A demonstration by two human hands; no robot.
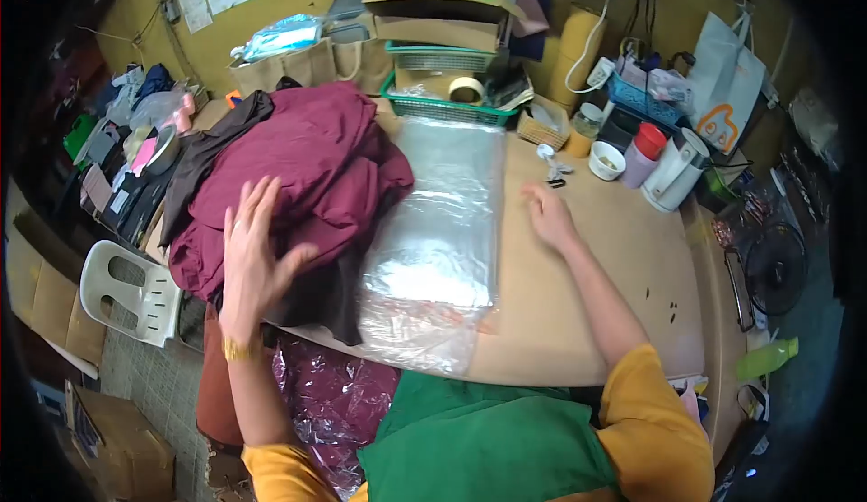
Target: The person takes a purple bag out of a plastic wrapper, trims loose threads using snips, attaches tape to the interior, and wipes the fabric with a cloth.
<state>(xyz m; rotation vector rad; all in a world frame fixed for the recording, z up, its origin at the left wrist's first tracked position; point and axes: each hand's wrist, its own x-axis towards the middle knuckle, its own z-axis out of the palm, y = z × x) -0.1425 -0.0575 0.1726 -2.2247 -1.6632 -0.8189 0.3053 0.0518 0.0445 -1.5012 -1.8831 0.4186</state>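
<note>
My left hand point(253, 258) is raised in front of a heap of maroon garments point(298, 141), its fingers stretched out and thumb apart; it holds nothing. Whether it touches the cloth I cannot tell. Dark cloth point(316, 299) hangs from the heap at the table's front edge. Right of the heap lies a flat stack of clear plastic bags point(442, 222), shiny and reaching the front edge. My right hand point(549, 218) is over the brown tabletop, right of the bags, with its fingers curled in and nothing visible in them.
Green baskets point(452, 109) with a tape roll point(466, 91) and an open cardboard box point(438, 14) stand behind. At the back right are a white bowl point(607, 161), a jar point(585, 123) and an electric kettle point(675, 172). Plastic-wrapped maroon cloth point(339, 394) lies below the table edge, near a white chair point(131, 290).
</note>
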